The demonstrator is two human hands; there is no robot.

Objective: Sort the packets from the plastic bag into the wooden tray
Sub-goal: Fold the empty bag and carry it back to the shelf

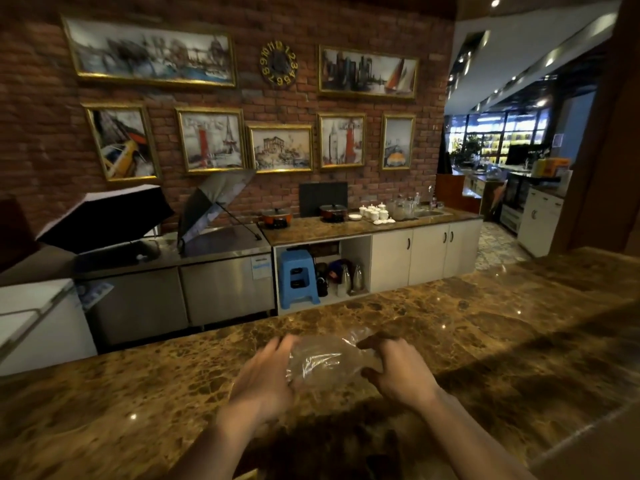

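L hand (263,379) + R hand (398,368) grip plastic bag (322,362) | contents unclear | marble counter (138,393)

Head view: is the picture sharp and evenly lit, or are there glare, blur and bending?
Head view: dim and soft overall; the hands, left and right, are slightly blurred; glare streaks on the plastic bag; small light spots on the marble counter; bright shop windows at right; wide-angle bending at the edges.

Look to twelve o'clock on the brick wall: the round dark wall clock with gold numerals (279,68) shows its hour figures 1 to 12 around the rim. You can't read the white label on the steel under-counter unit (261,267); its print is too small.
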